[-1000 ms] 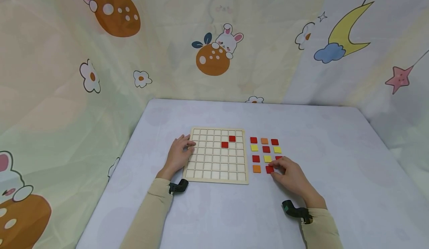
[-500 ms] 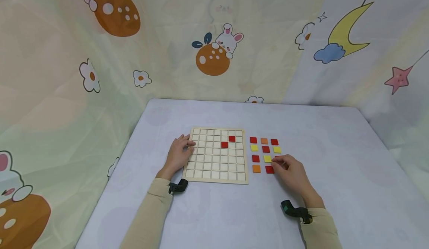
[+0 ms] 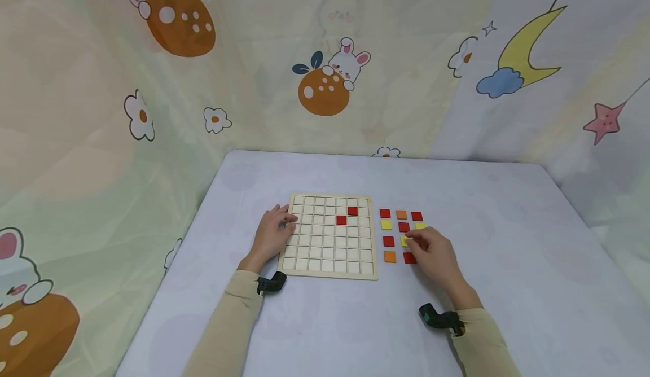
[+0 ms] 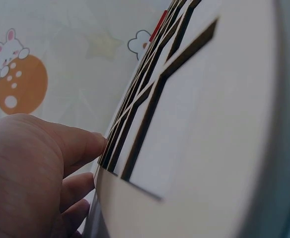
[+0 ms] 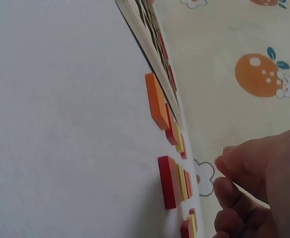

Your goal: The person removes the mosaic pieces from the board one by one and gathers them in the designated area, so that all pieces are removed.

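Note:
A pale wooden grid board (image 3: 315, 251) lies on the table with two red square tiles, one being the red tile (image 3: 341, 220), in its upper right cells. My left hand (image 3: 271, 236) holds the board's left edge. In the left wrist view, one digit of the left hand (image 4: 40, 163) reaches onto the rim while others lie along the side. My right hand (image 3: 435, 257) hovers over the loose tiles, fingers loosely curled, fingertips just above a yellow tile (image 3: 404, 242). Nothing shows between the fingertips of the right hand (image 5: 264, 178). It hides part of the right column.
Loose red, orange and yellow tiles stand in three columns right of the board, among them an orange tile (image 3: 390, 257) and a red tile (image 3: 409, 258) nearest me. The white table (image 3: 355, 326) meets a patterned cloth backdrop (image 3: 254, 72) behind.
My right hand has shifted from the nearest red tile, past the right column, up and left to the yellow tile. My left hand stays on the board's edge.

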Available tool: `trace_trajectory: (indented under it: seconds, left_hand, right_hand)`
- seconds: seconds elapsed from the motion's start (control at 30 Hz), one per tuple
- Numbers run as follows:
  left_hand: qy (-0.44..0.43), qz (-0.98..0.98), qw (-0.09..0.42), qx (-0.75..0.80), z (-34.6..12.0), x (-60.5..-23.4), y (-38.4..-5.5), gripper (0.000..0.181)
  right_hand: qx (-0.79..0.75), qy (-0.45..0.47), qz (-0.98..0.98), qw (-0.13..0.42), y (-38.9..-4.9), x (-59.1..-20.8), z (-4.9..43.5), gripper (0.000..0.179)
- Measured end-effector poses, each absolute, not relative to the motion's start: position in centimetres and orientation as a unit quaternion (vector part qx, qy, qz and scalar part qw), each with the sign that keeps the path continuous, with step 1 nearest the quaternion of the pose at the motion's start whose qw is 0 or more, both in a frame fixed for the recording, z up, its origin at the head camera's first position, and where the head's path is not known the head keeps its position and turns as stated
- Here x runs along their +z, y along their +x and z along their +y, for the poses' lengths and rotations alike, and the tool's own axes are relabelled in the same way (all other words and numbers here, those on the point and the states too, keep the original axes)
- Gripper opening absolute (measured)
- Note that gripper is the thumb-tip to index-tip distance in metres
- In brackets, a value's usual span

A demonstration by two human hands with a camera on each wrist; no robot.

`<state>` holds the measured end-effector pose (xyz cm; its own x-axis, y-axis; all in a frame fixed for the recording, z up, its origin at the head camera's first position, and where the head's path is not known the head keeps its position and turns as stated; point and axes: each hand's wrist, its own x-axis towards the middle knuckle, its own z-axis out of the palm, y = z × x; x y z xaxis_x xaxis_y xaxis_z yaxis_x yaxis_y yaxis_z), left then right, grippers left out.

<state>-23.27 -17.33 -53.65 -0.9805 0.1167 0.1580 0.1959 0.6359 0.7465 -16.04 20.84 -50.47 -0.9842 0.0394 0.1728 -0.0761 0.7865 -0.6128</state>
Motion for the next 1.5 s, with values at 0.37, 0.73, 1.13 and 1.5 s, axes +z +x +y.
trace_trajectory:
  seconds: [0.37,0.73,1.13,1.5]
  left_hand:
    - [-0.087,-0.902,0.045,-0.420,-17.4,-53.6,-23.2,0.019]
    - [-0.088,-0.902,0.045,-0.420,-17.4,-53.6,-23.4,0.019]
    - [-0.089,-0.899,0.048,-0.425,-17.3,-53.8,-23.2,0.018]
    - [-0.092,-0.899,0.053,-0.424,-17.3,-53.6,-23.2,0.017]
  right_hand:
    - [0.313,0.043,-0.946,0.071,-16.9,-50.2,18.1,0.016]
    - [0.308,0.077,-0.947,0.053,-17.8,-49.2,15.3,0.018]
    - [0.330,0.093,-0.939,0.026,-19.0,-50.4,10.9,0.018]
    - [0.329,0.111,-0.937,0.040,-20.2,-50.4,9.4,0.025]
